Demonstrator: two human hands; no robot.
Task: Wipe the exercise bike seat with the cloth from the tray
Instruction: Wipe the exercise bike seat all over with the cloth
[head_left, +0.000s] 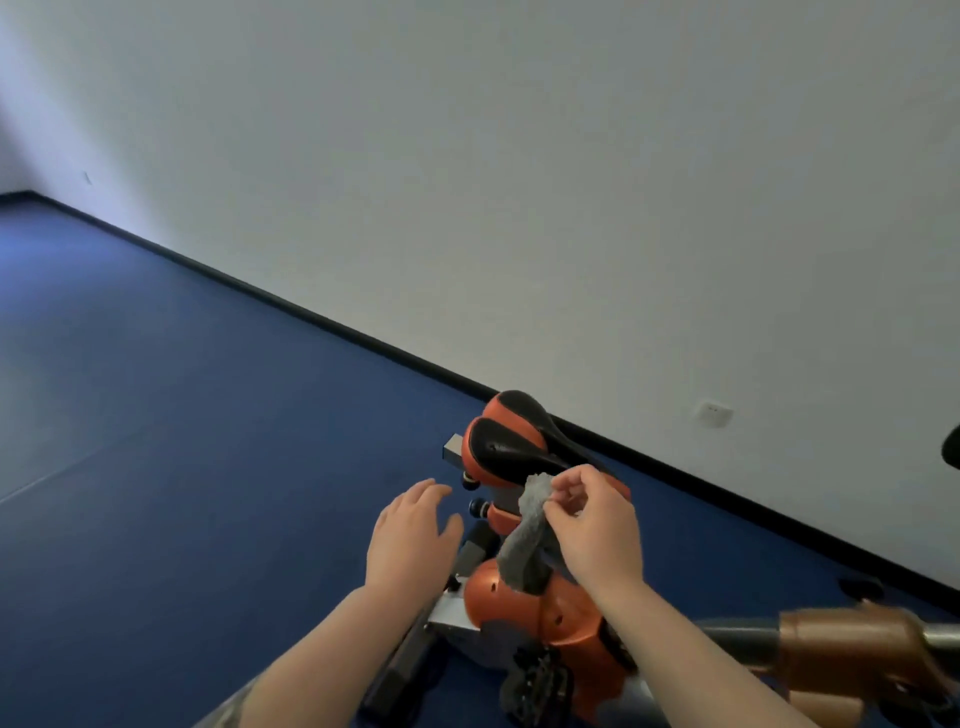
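Note:
The exercise bike's black and orange seat (511, 441) stands near the wall, its narrow nose pointing toward me. My right hand (592, 525) pinches a grey cloth (524, 535) at its top edge, just below the seat's nose; the cloth hangs down in front of the seat post. My left hand (410, 530) hovers with fingers spread, left of the cloth and the seat, touching nothing. The tray is not in view.
The orange bike body (524, 608) and a black pedal (540, 680) sit below my hands. A copper-coloured handlebar part (852, 649) juts in at the lower right. Blue floor (182, 415) spreads to the left; a white wall (571, 182) with a socket (712, 413) is behind.

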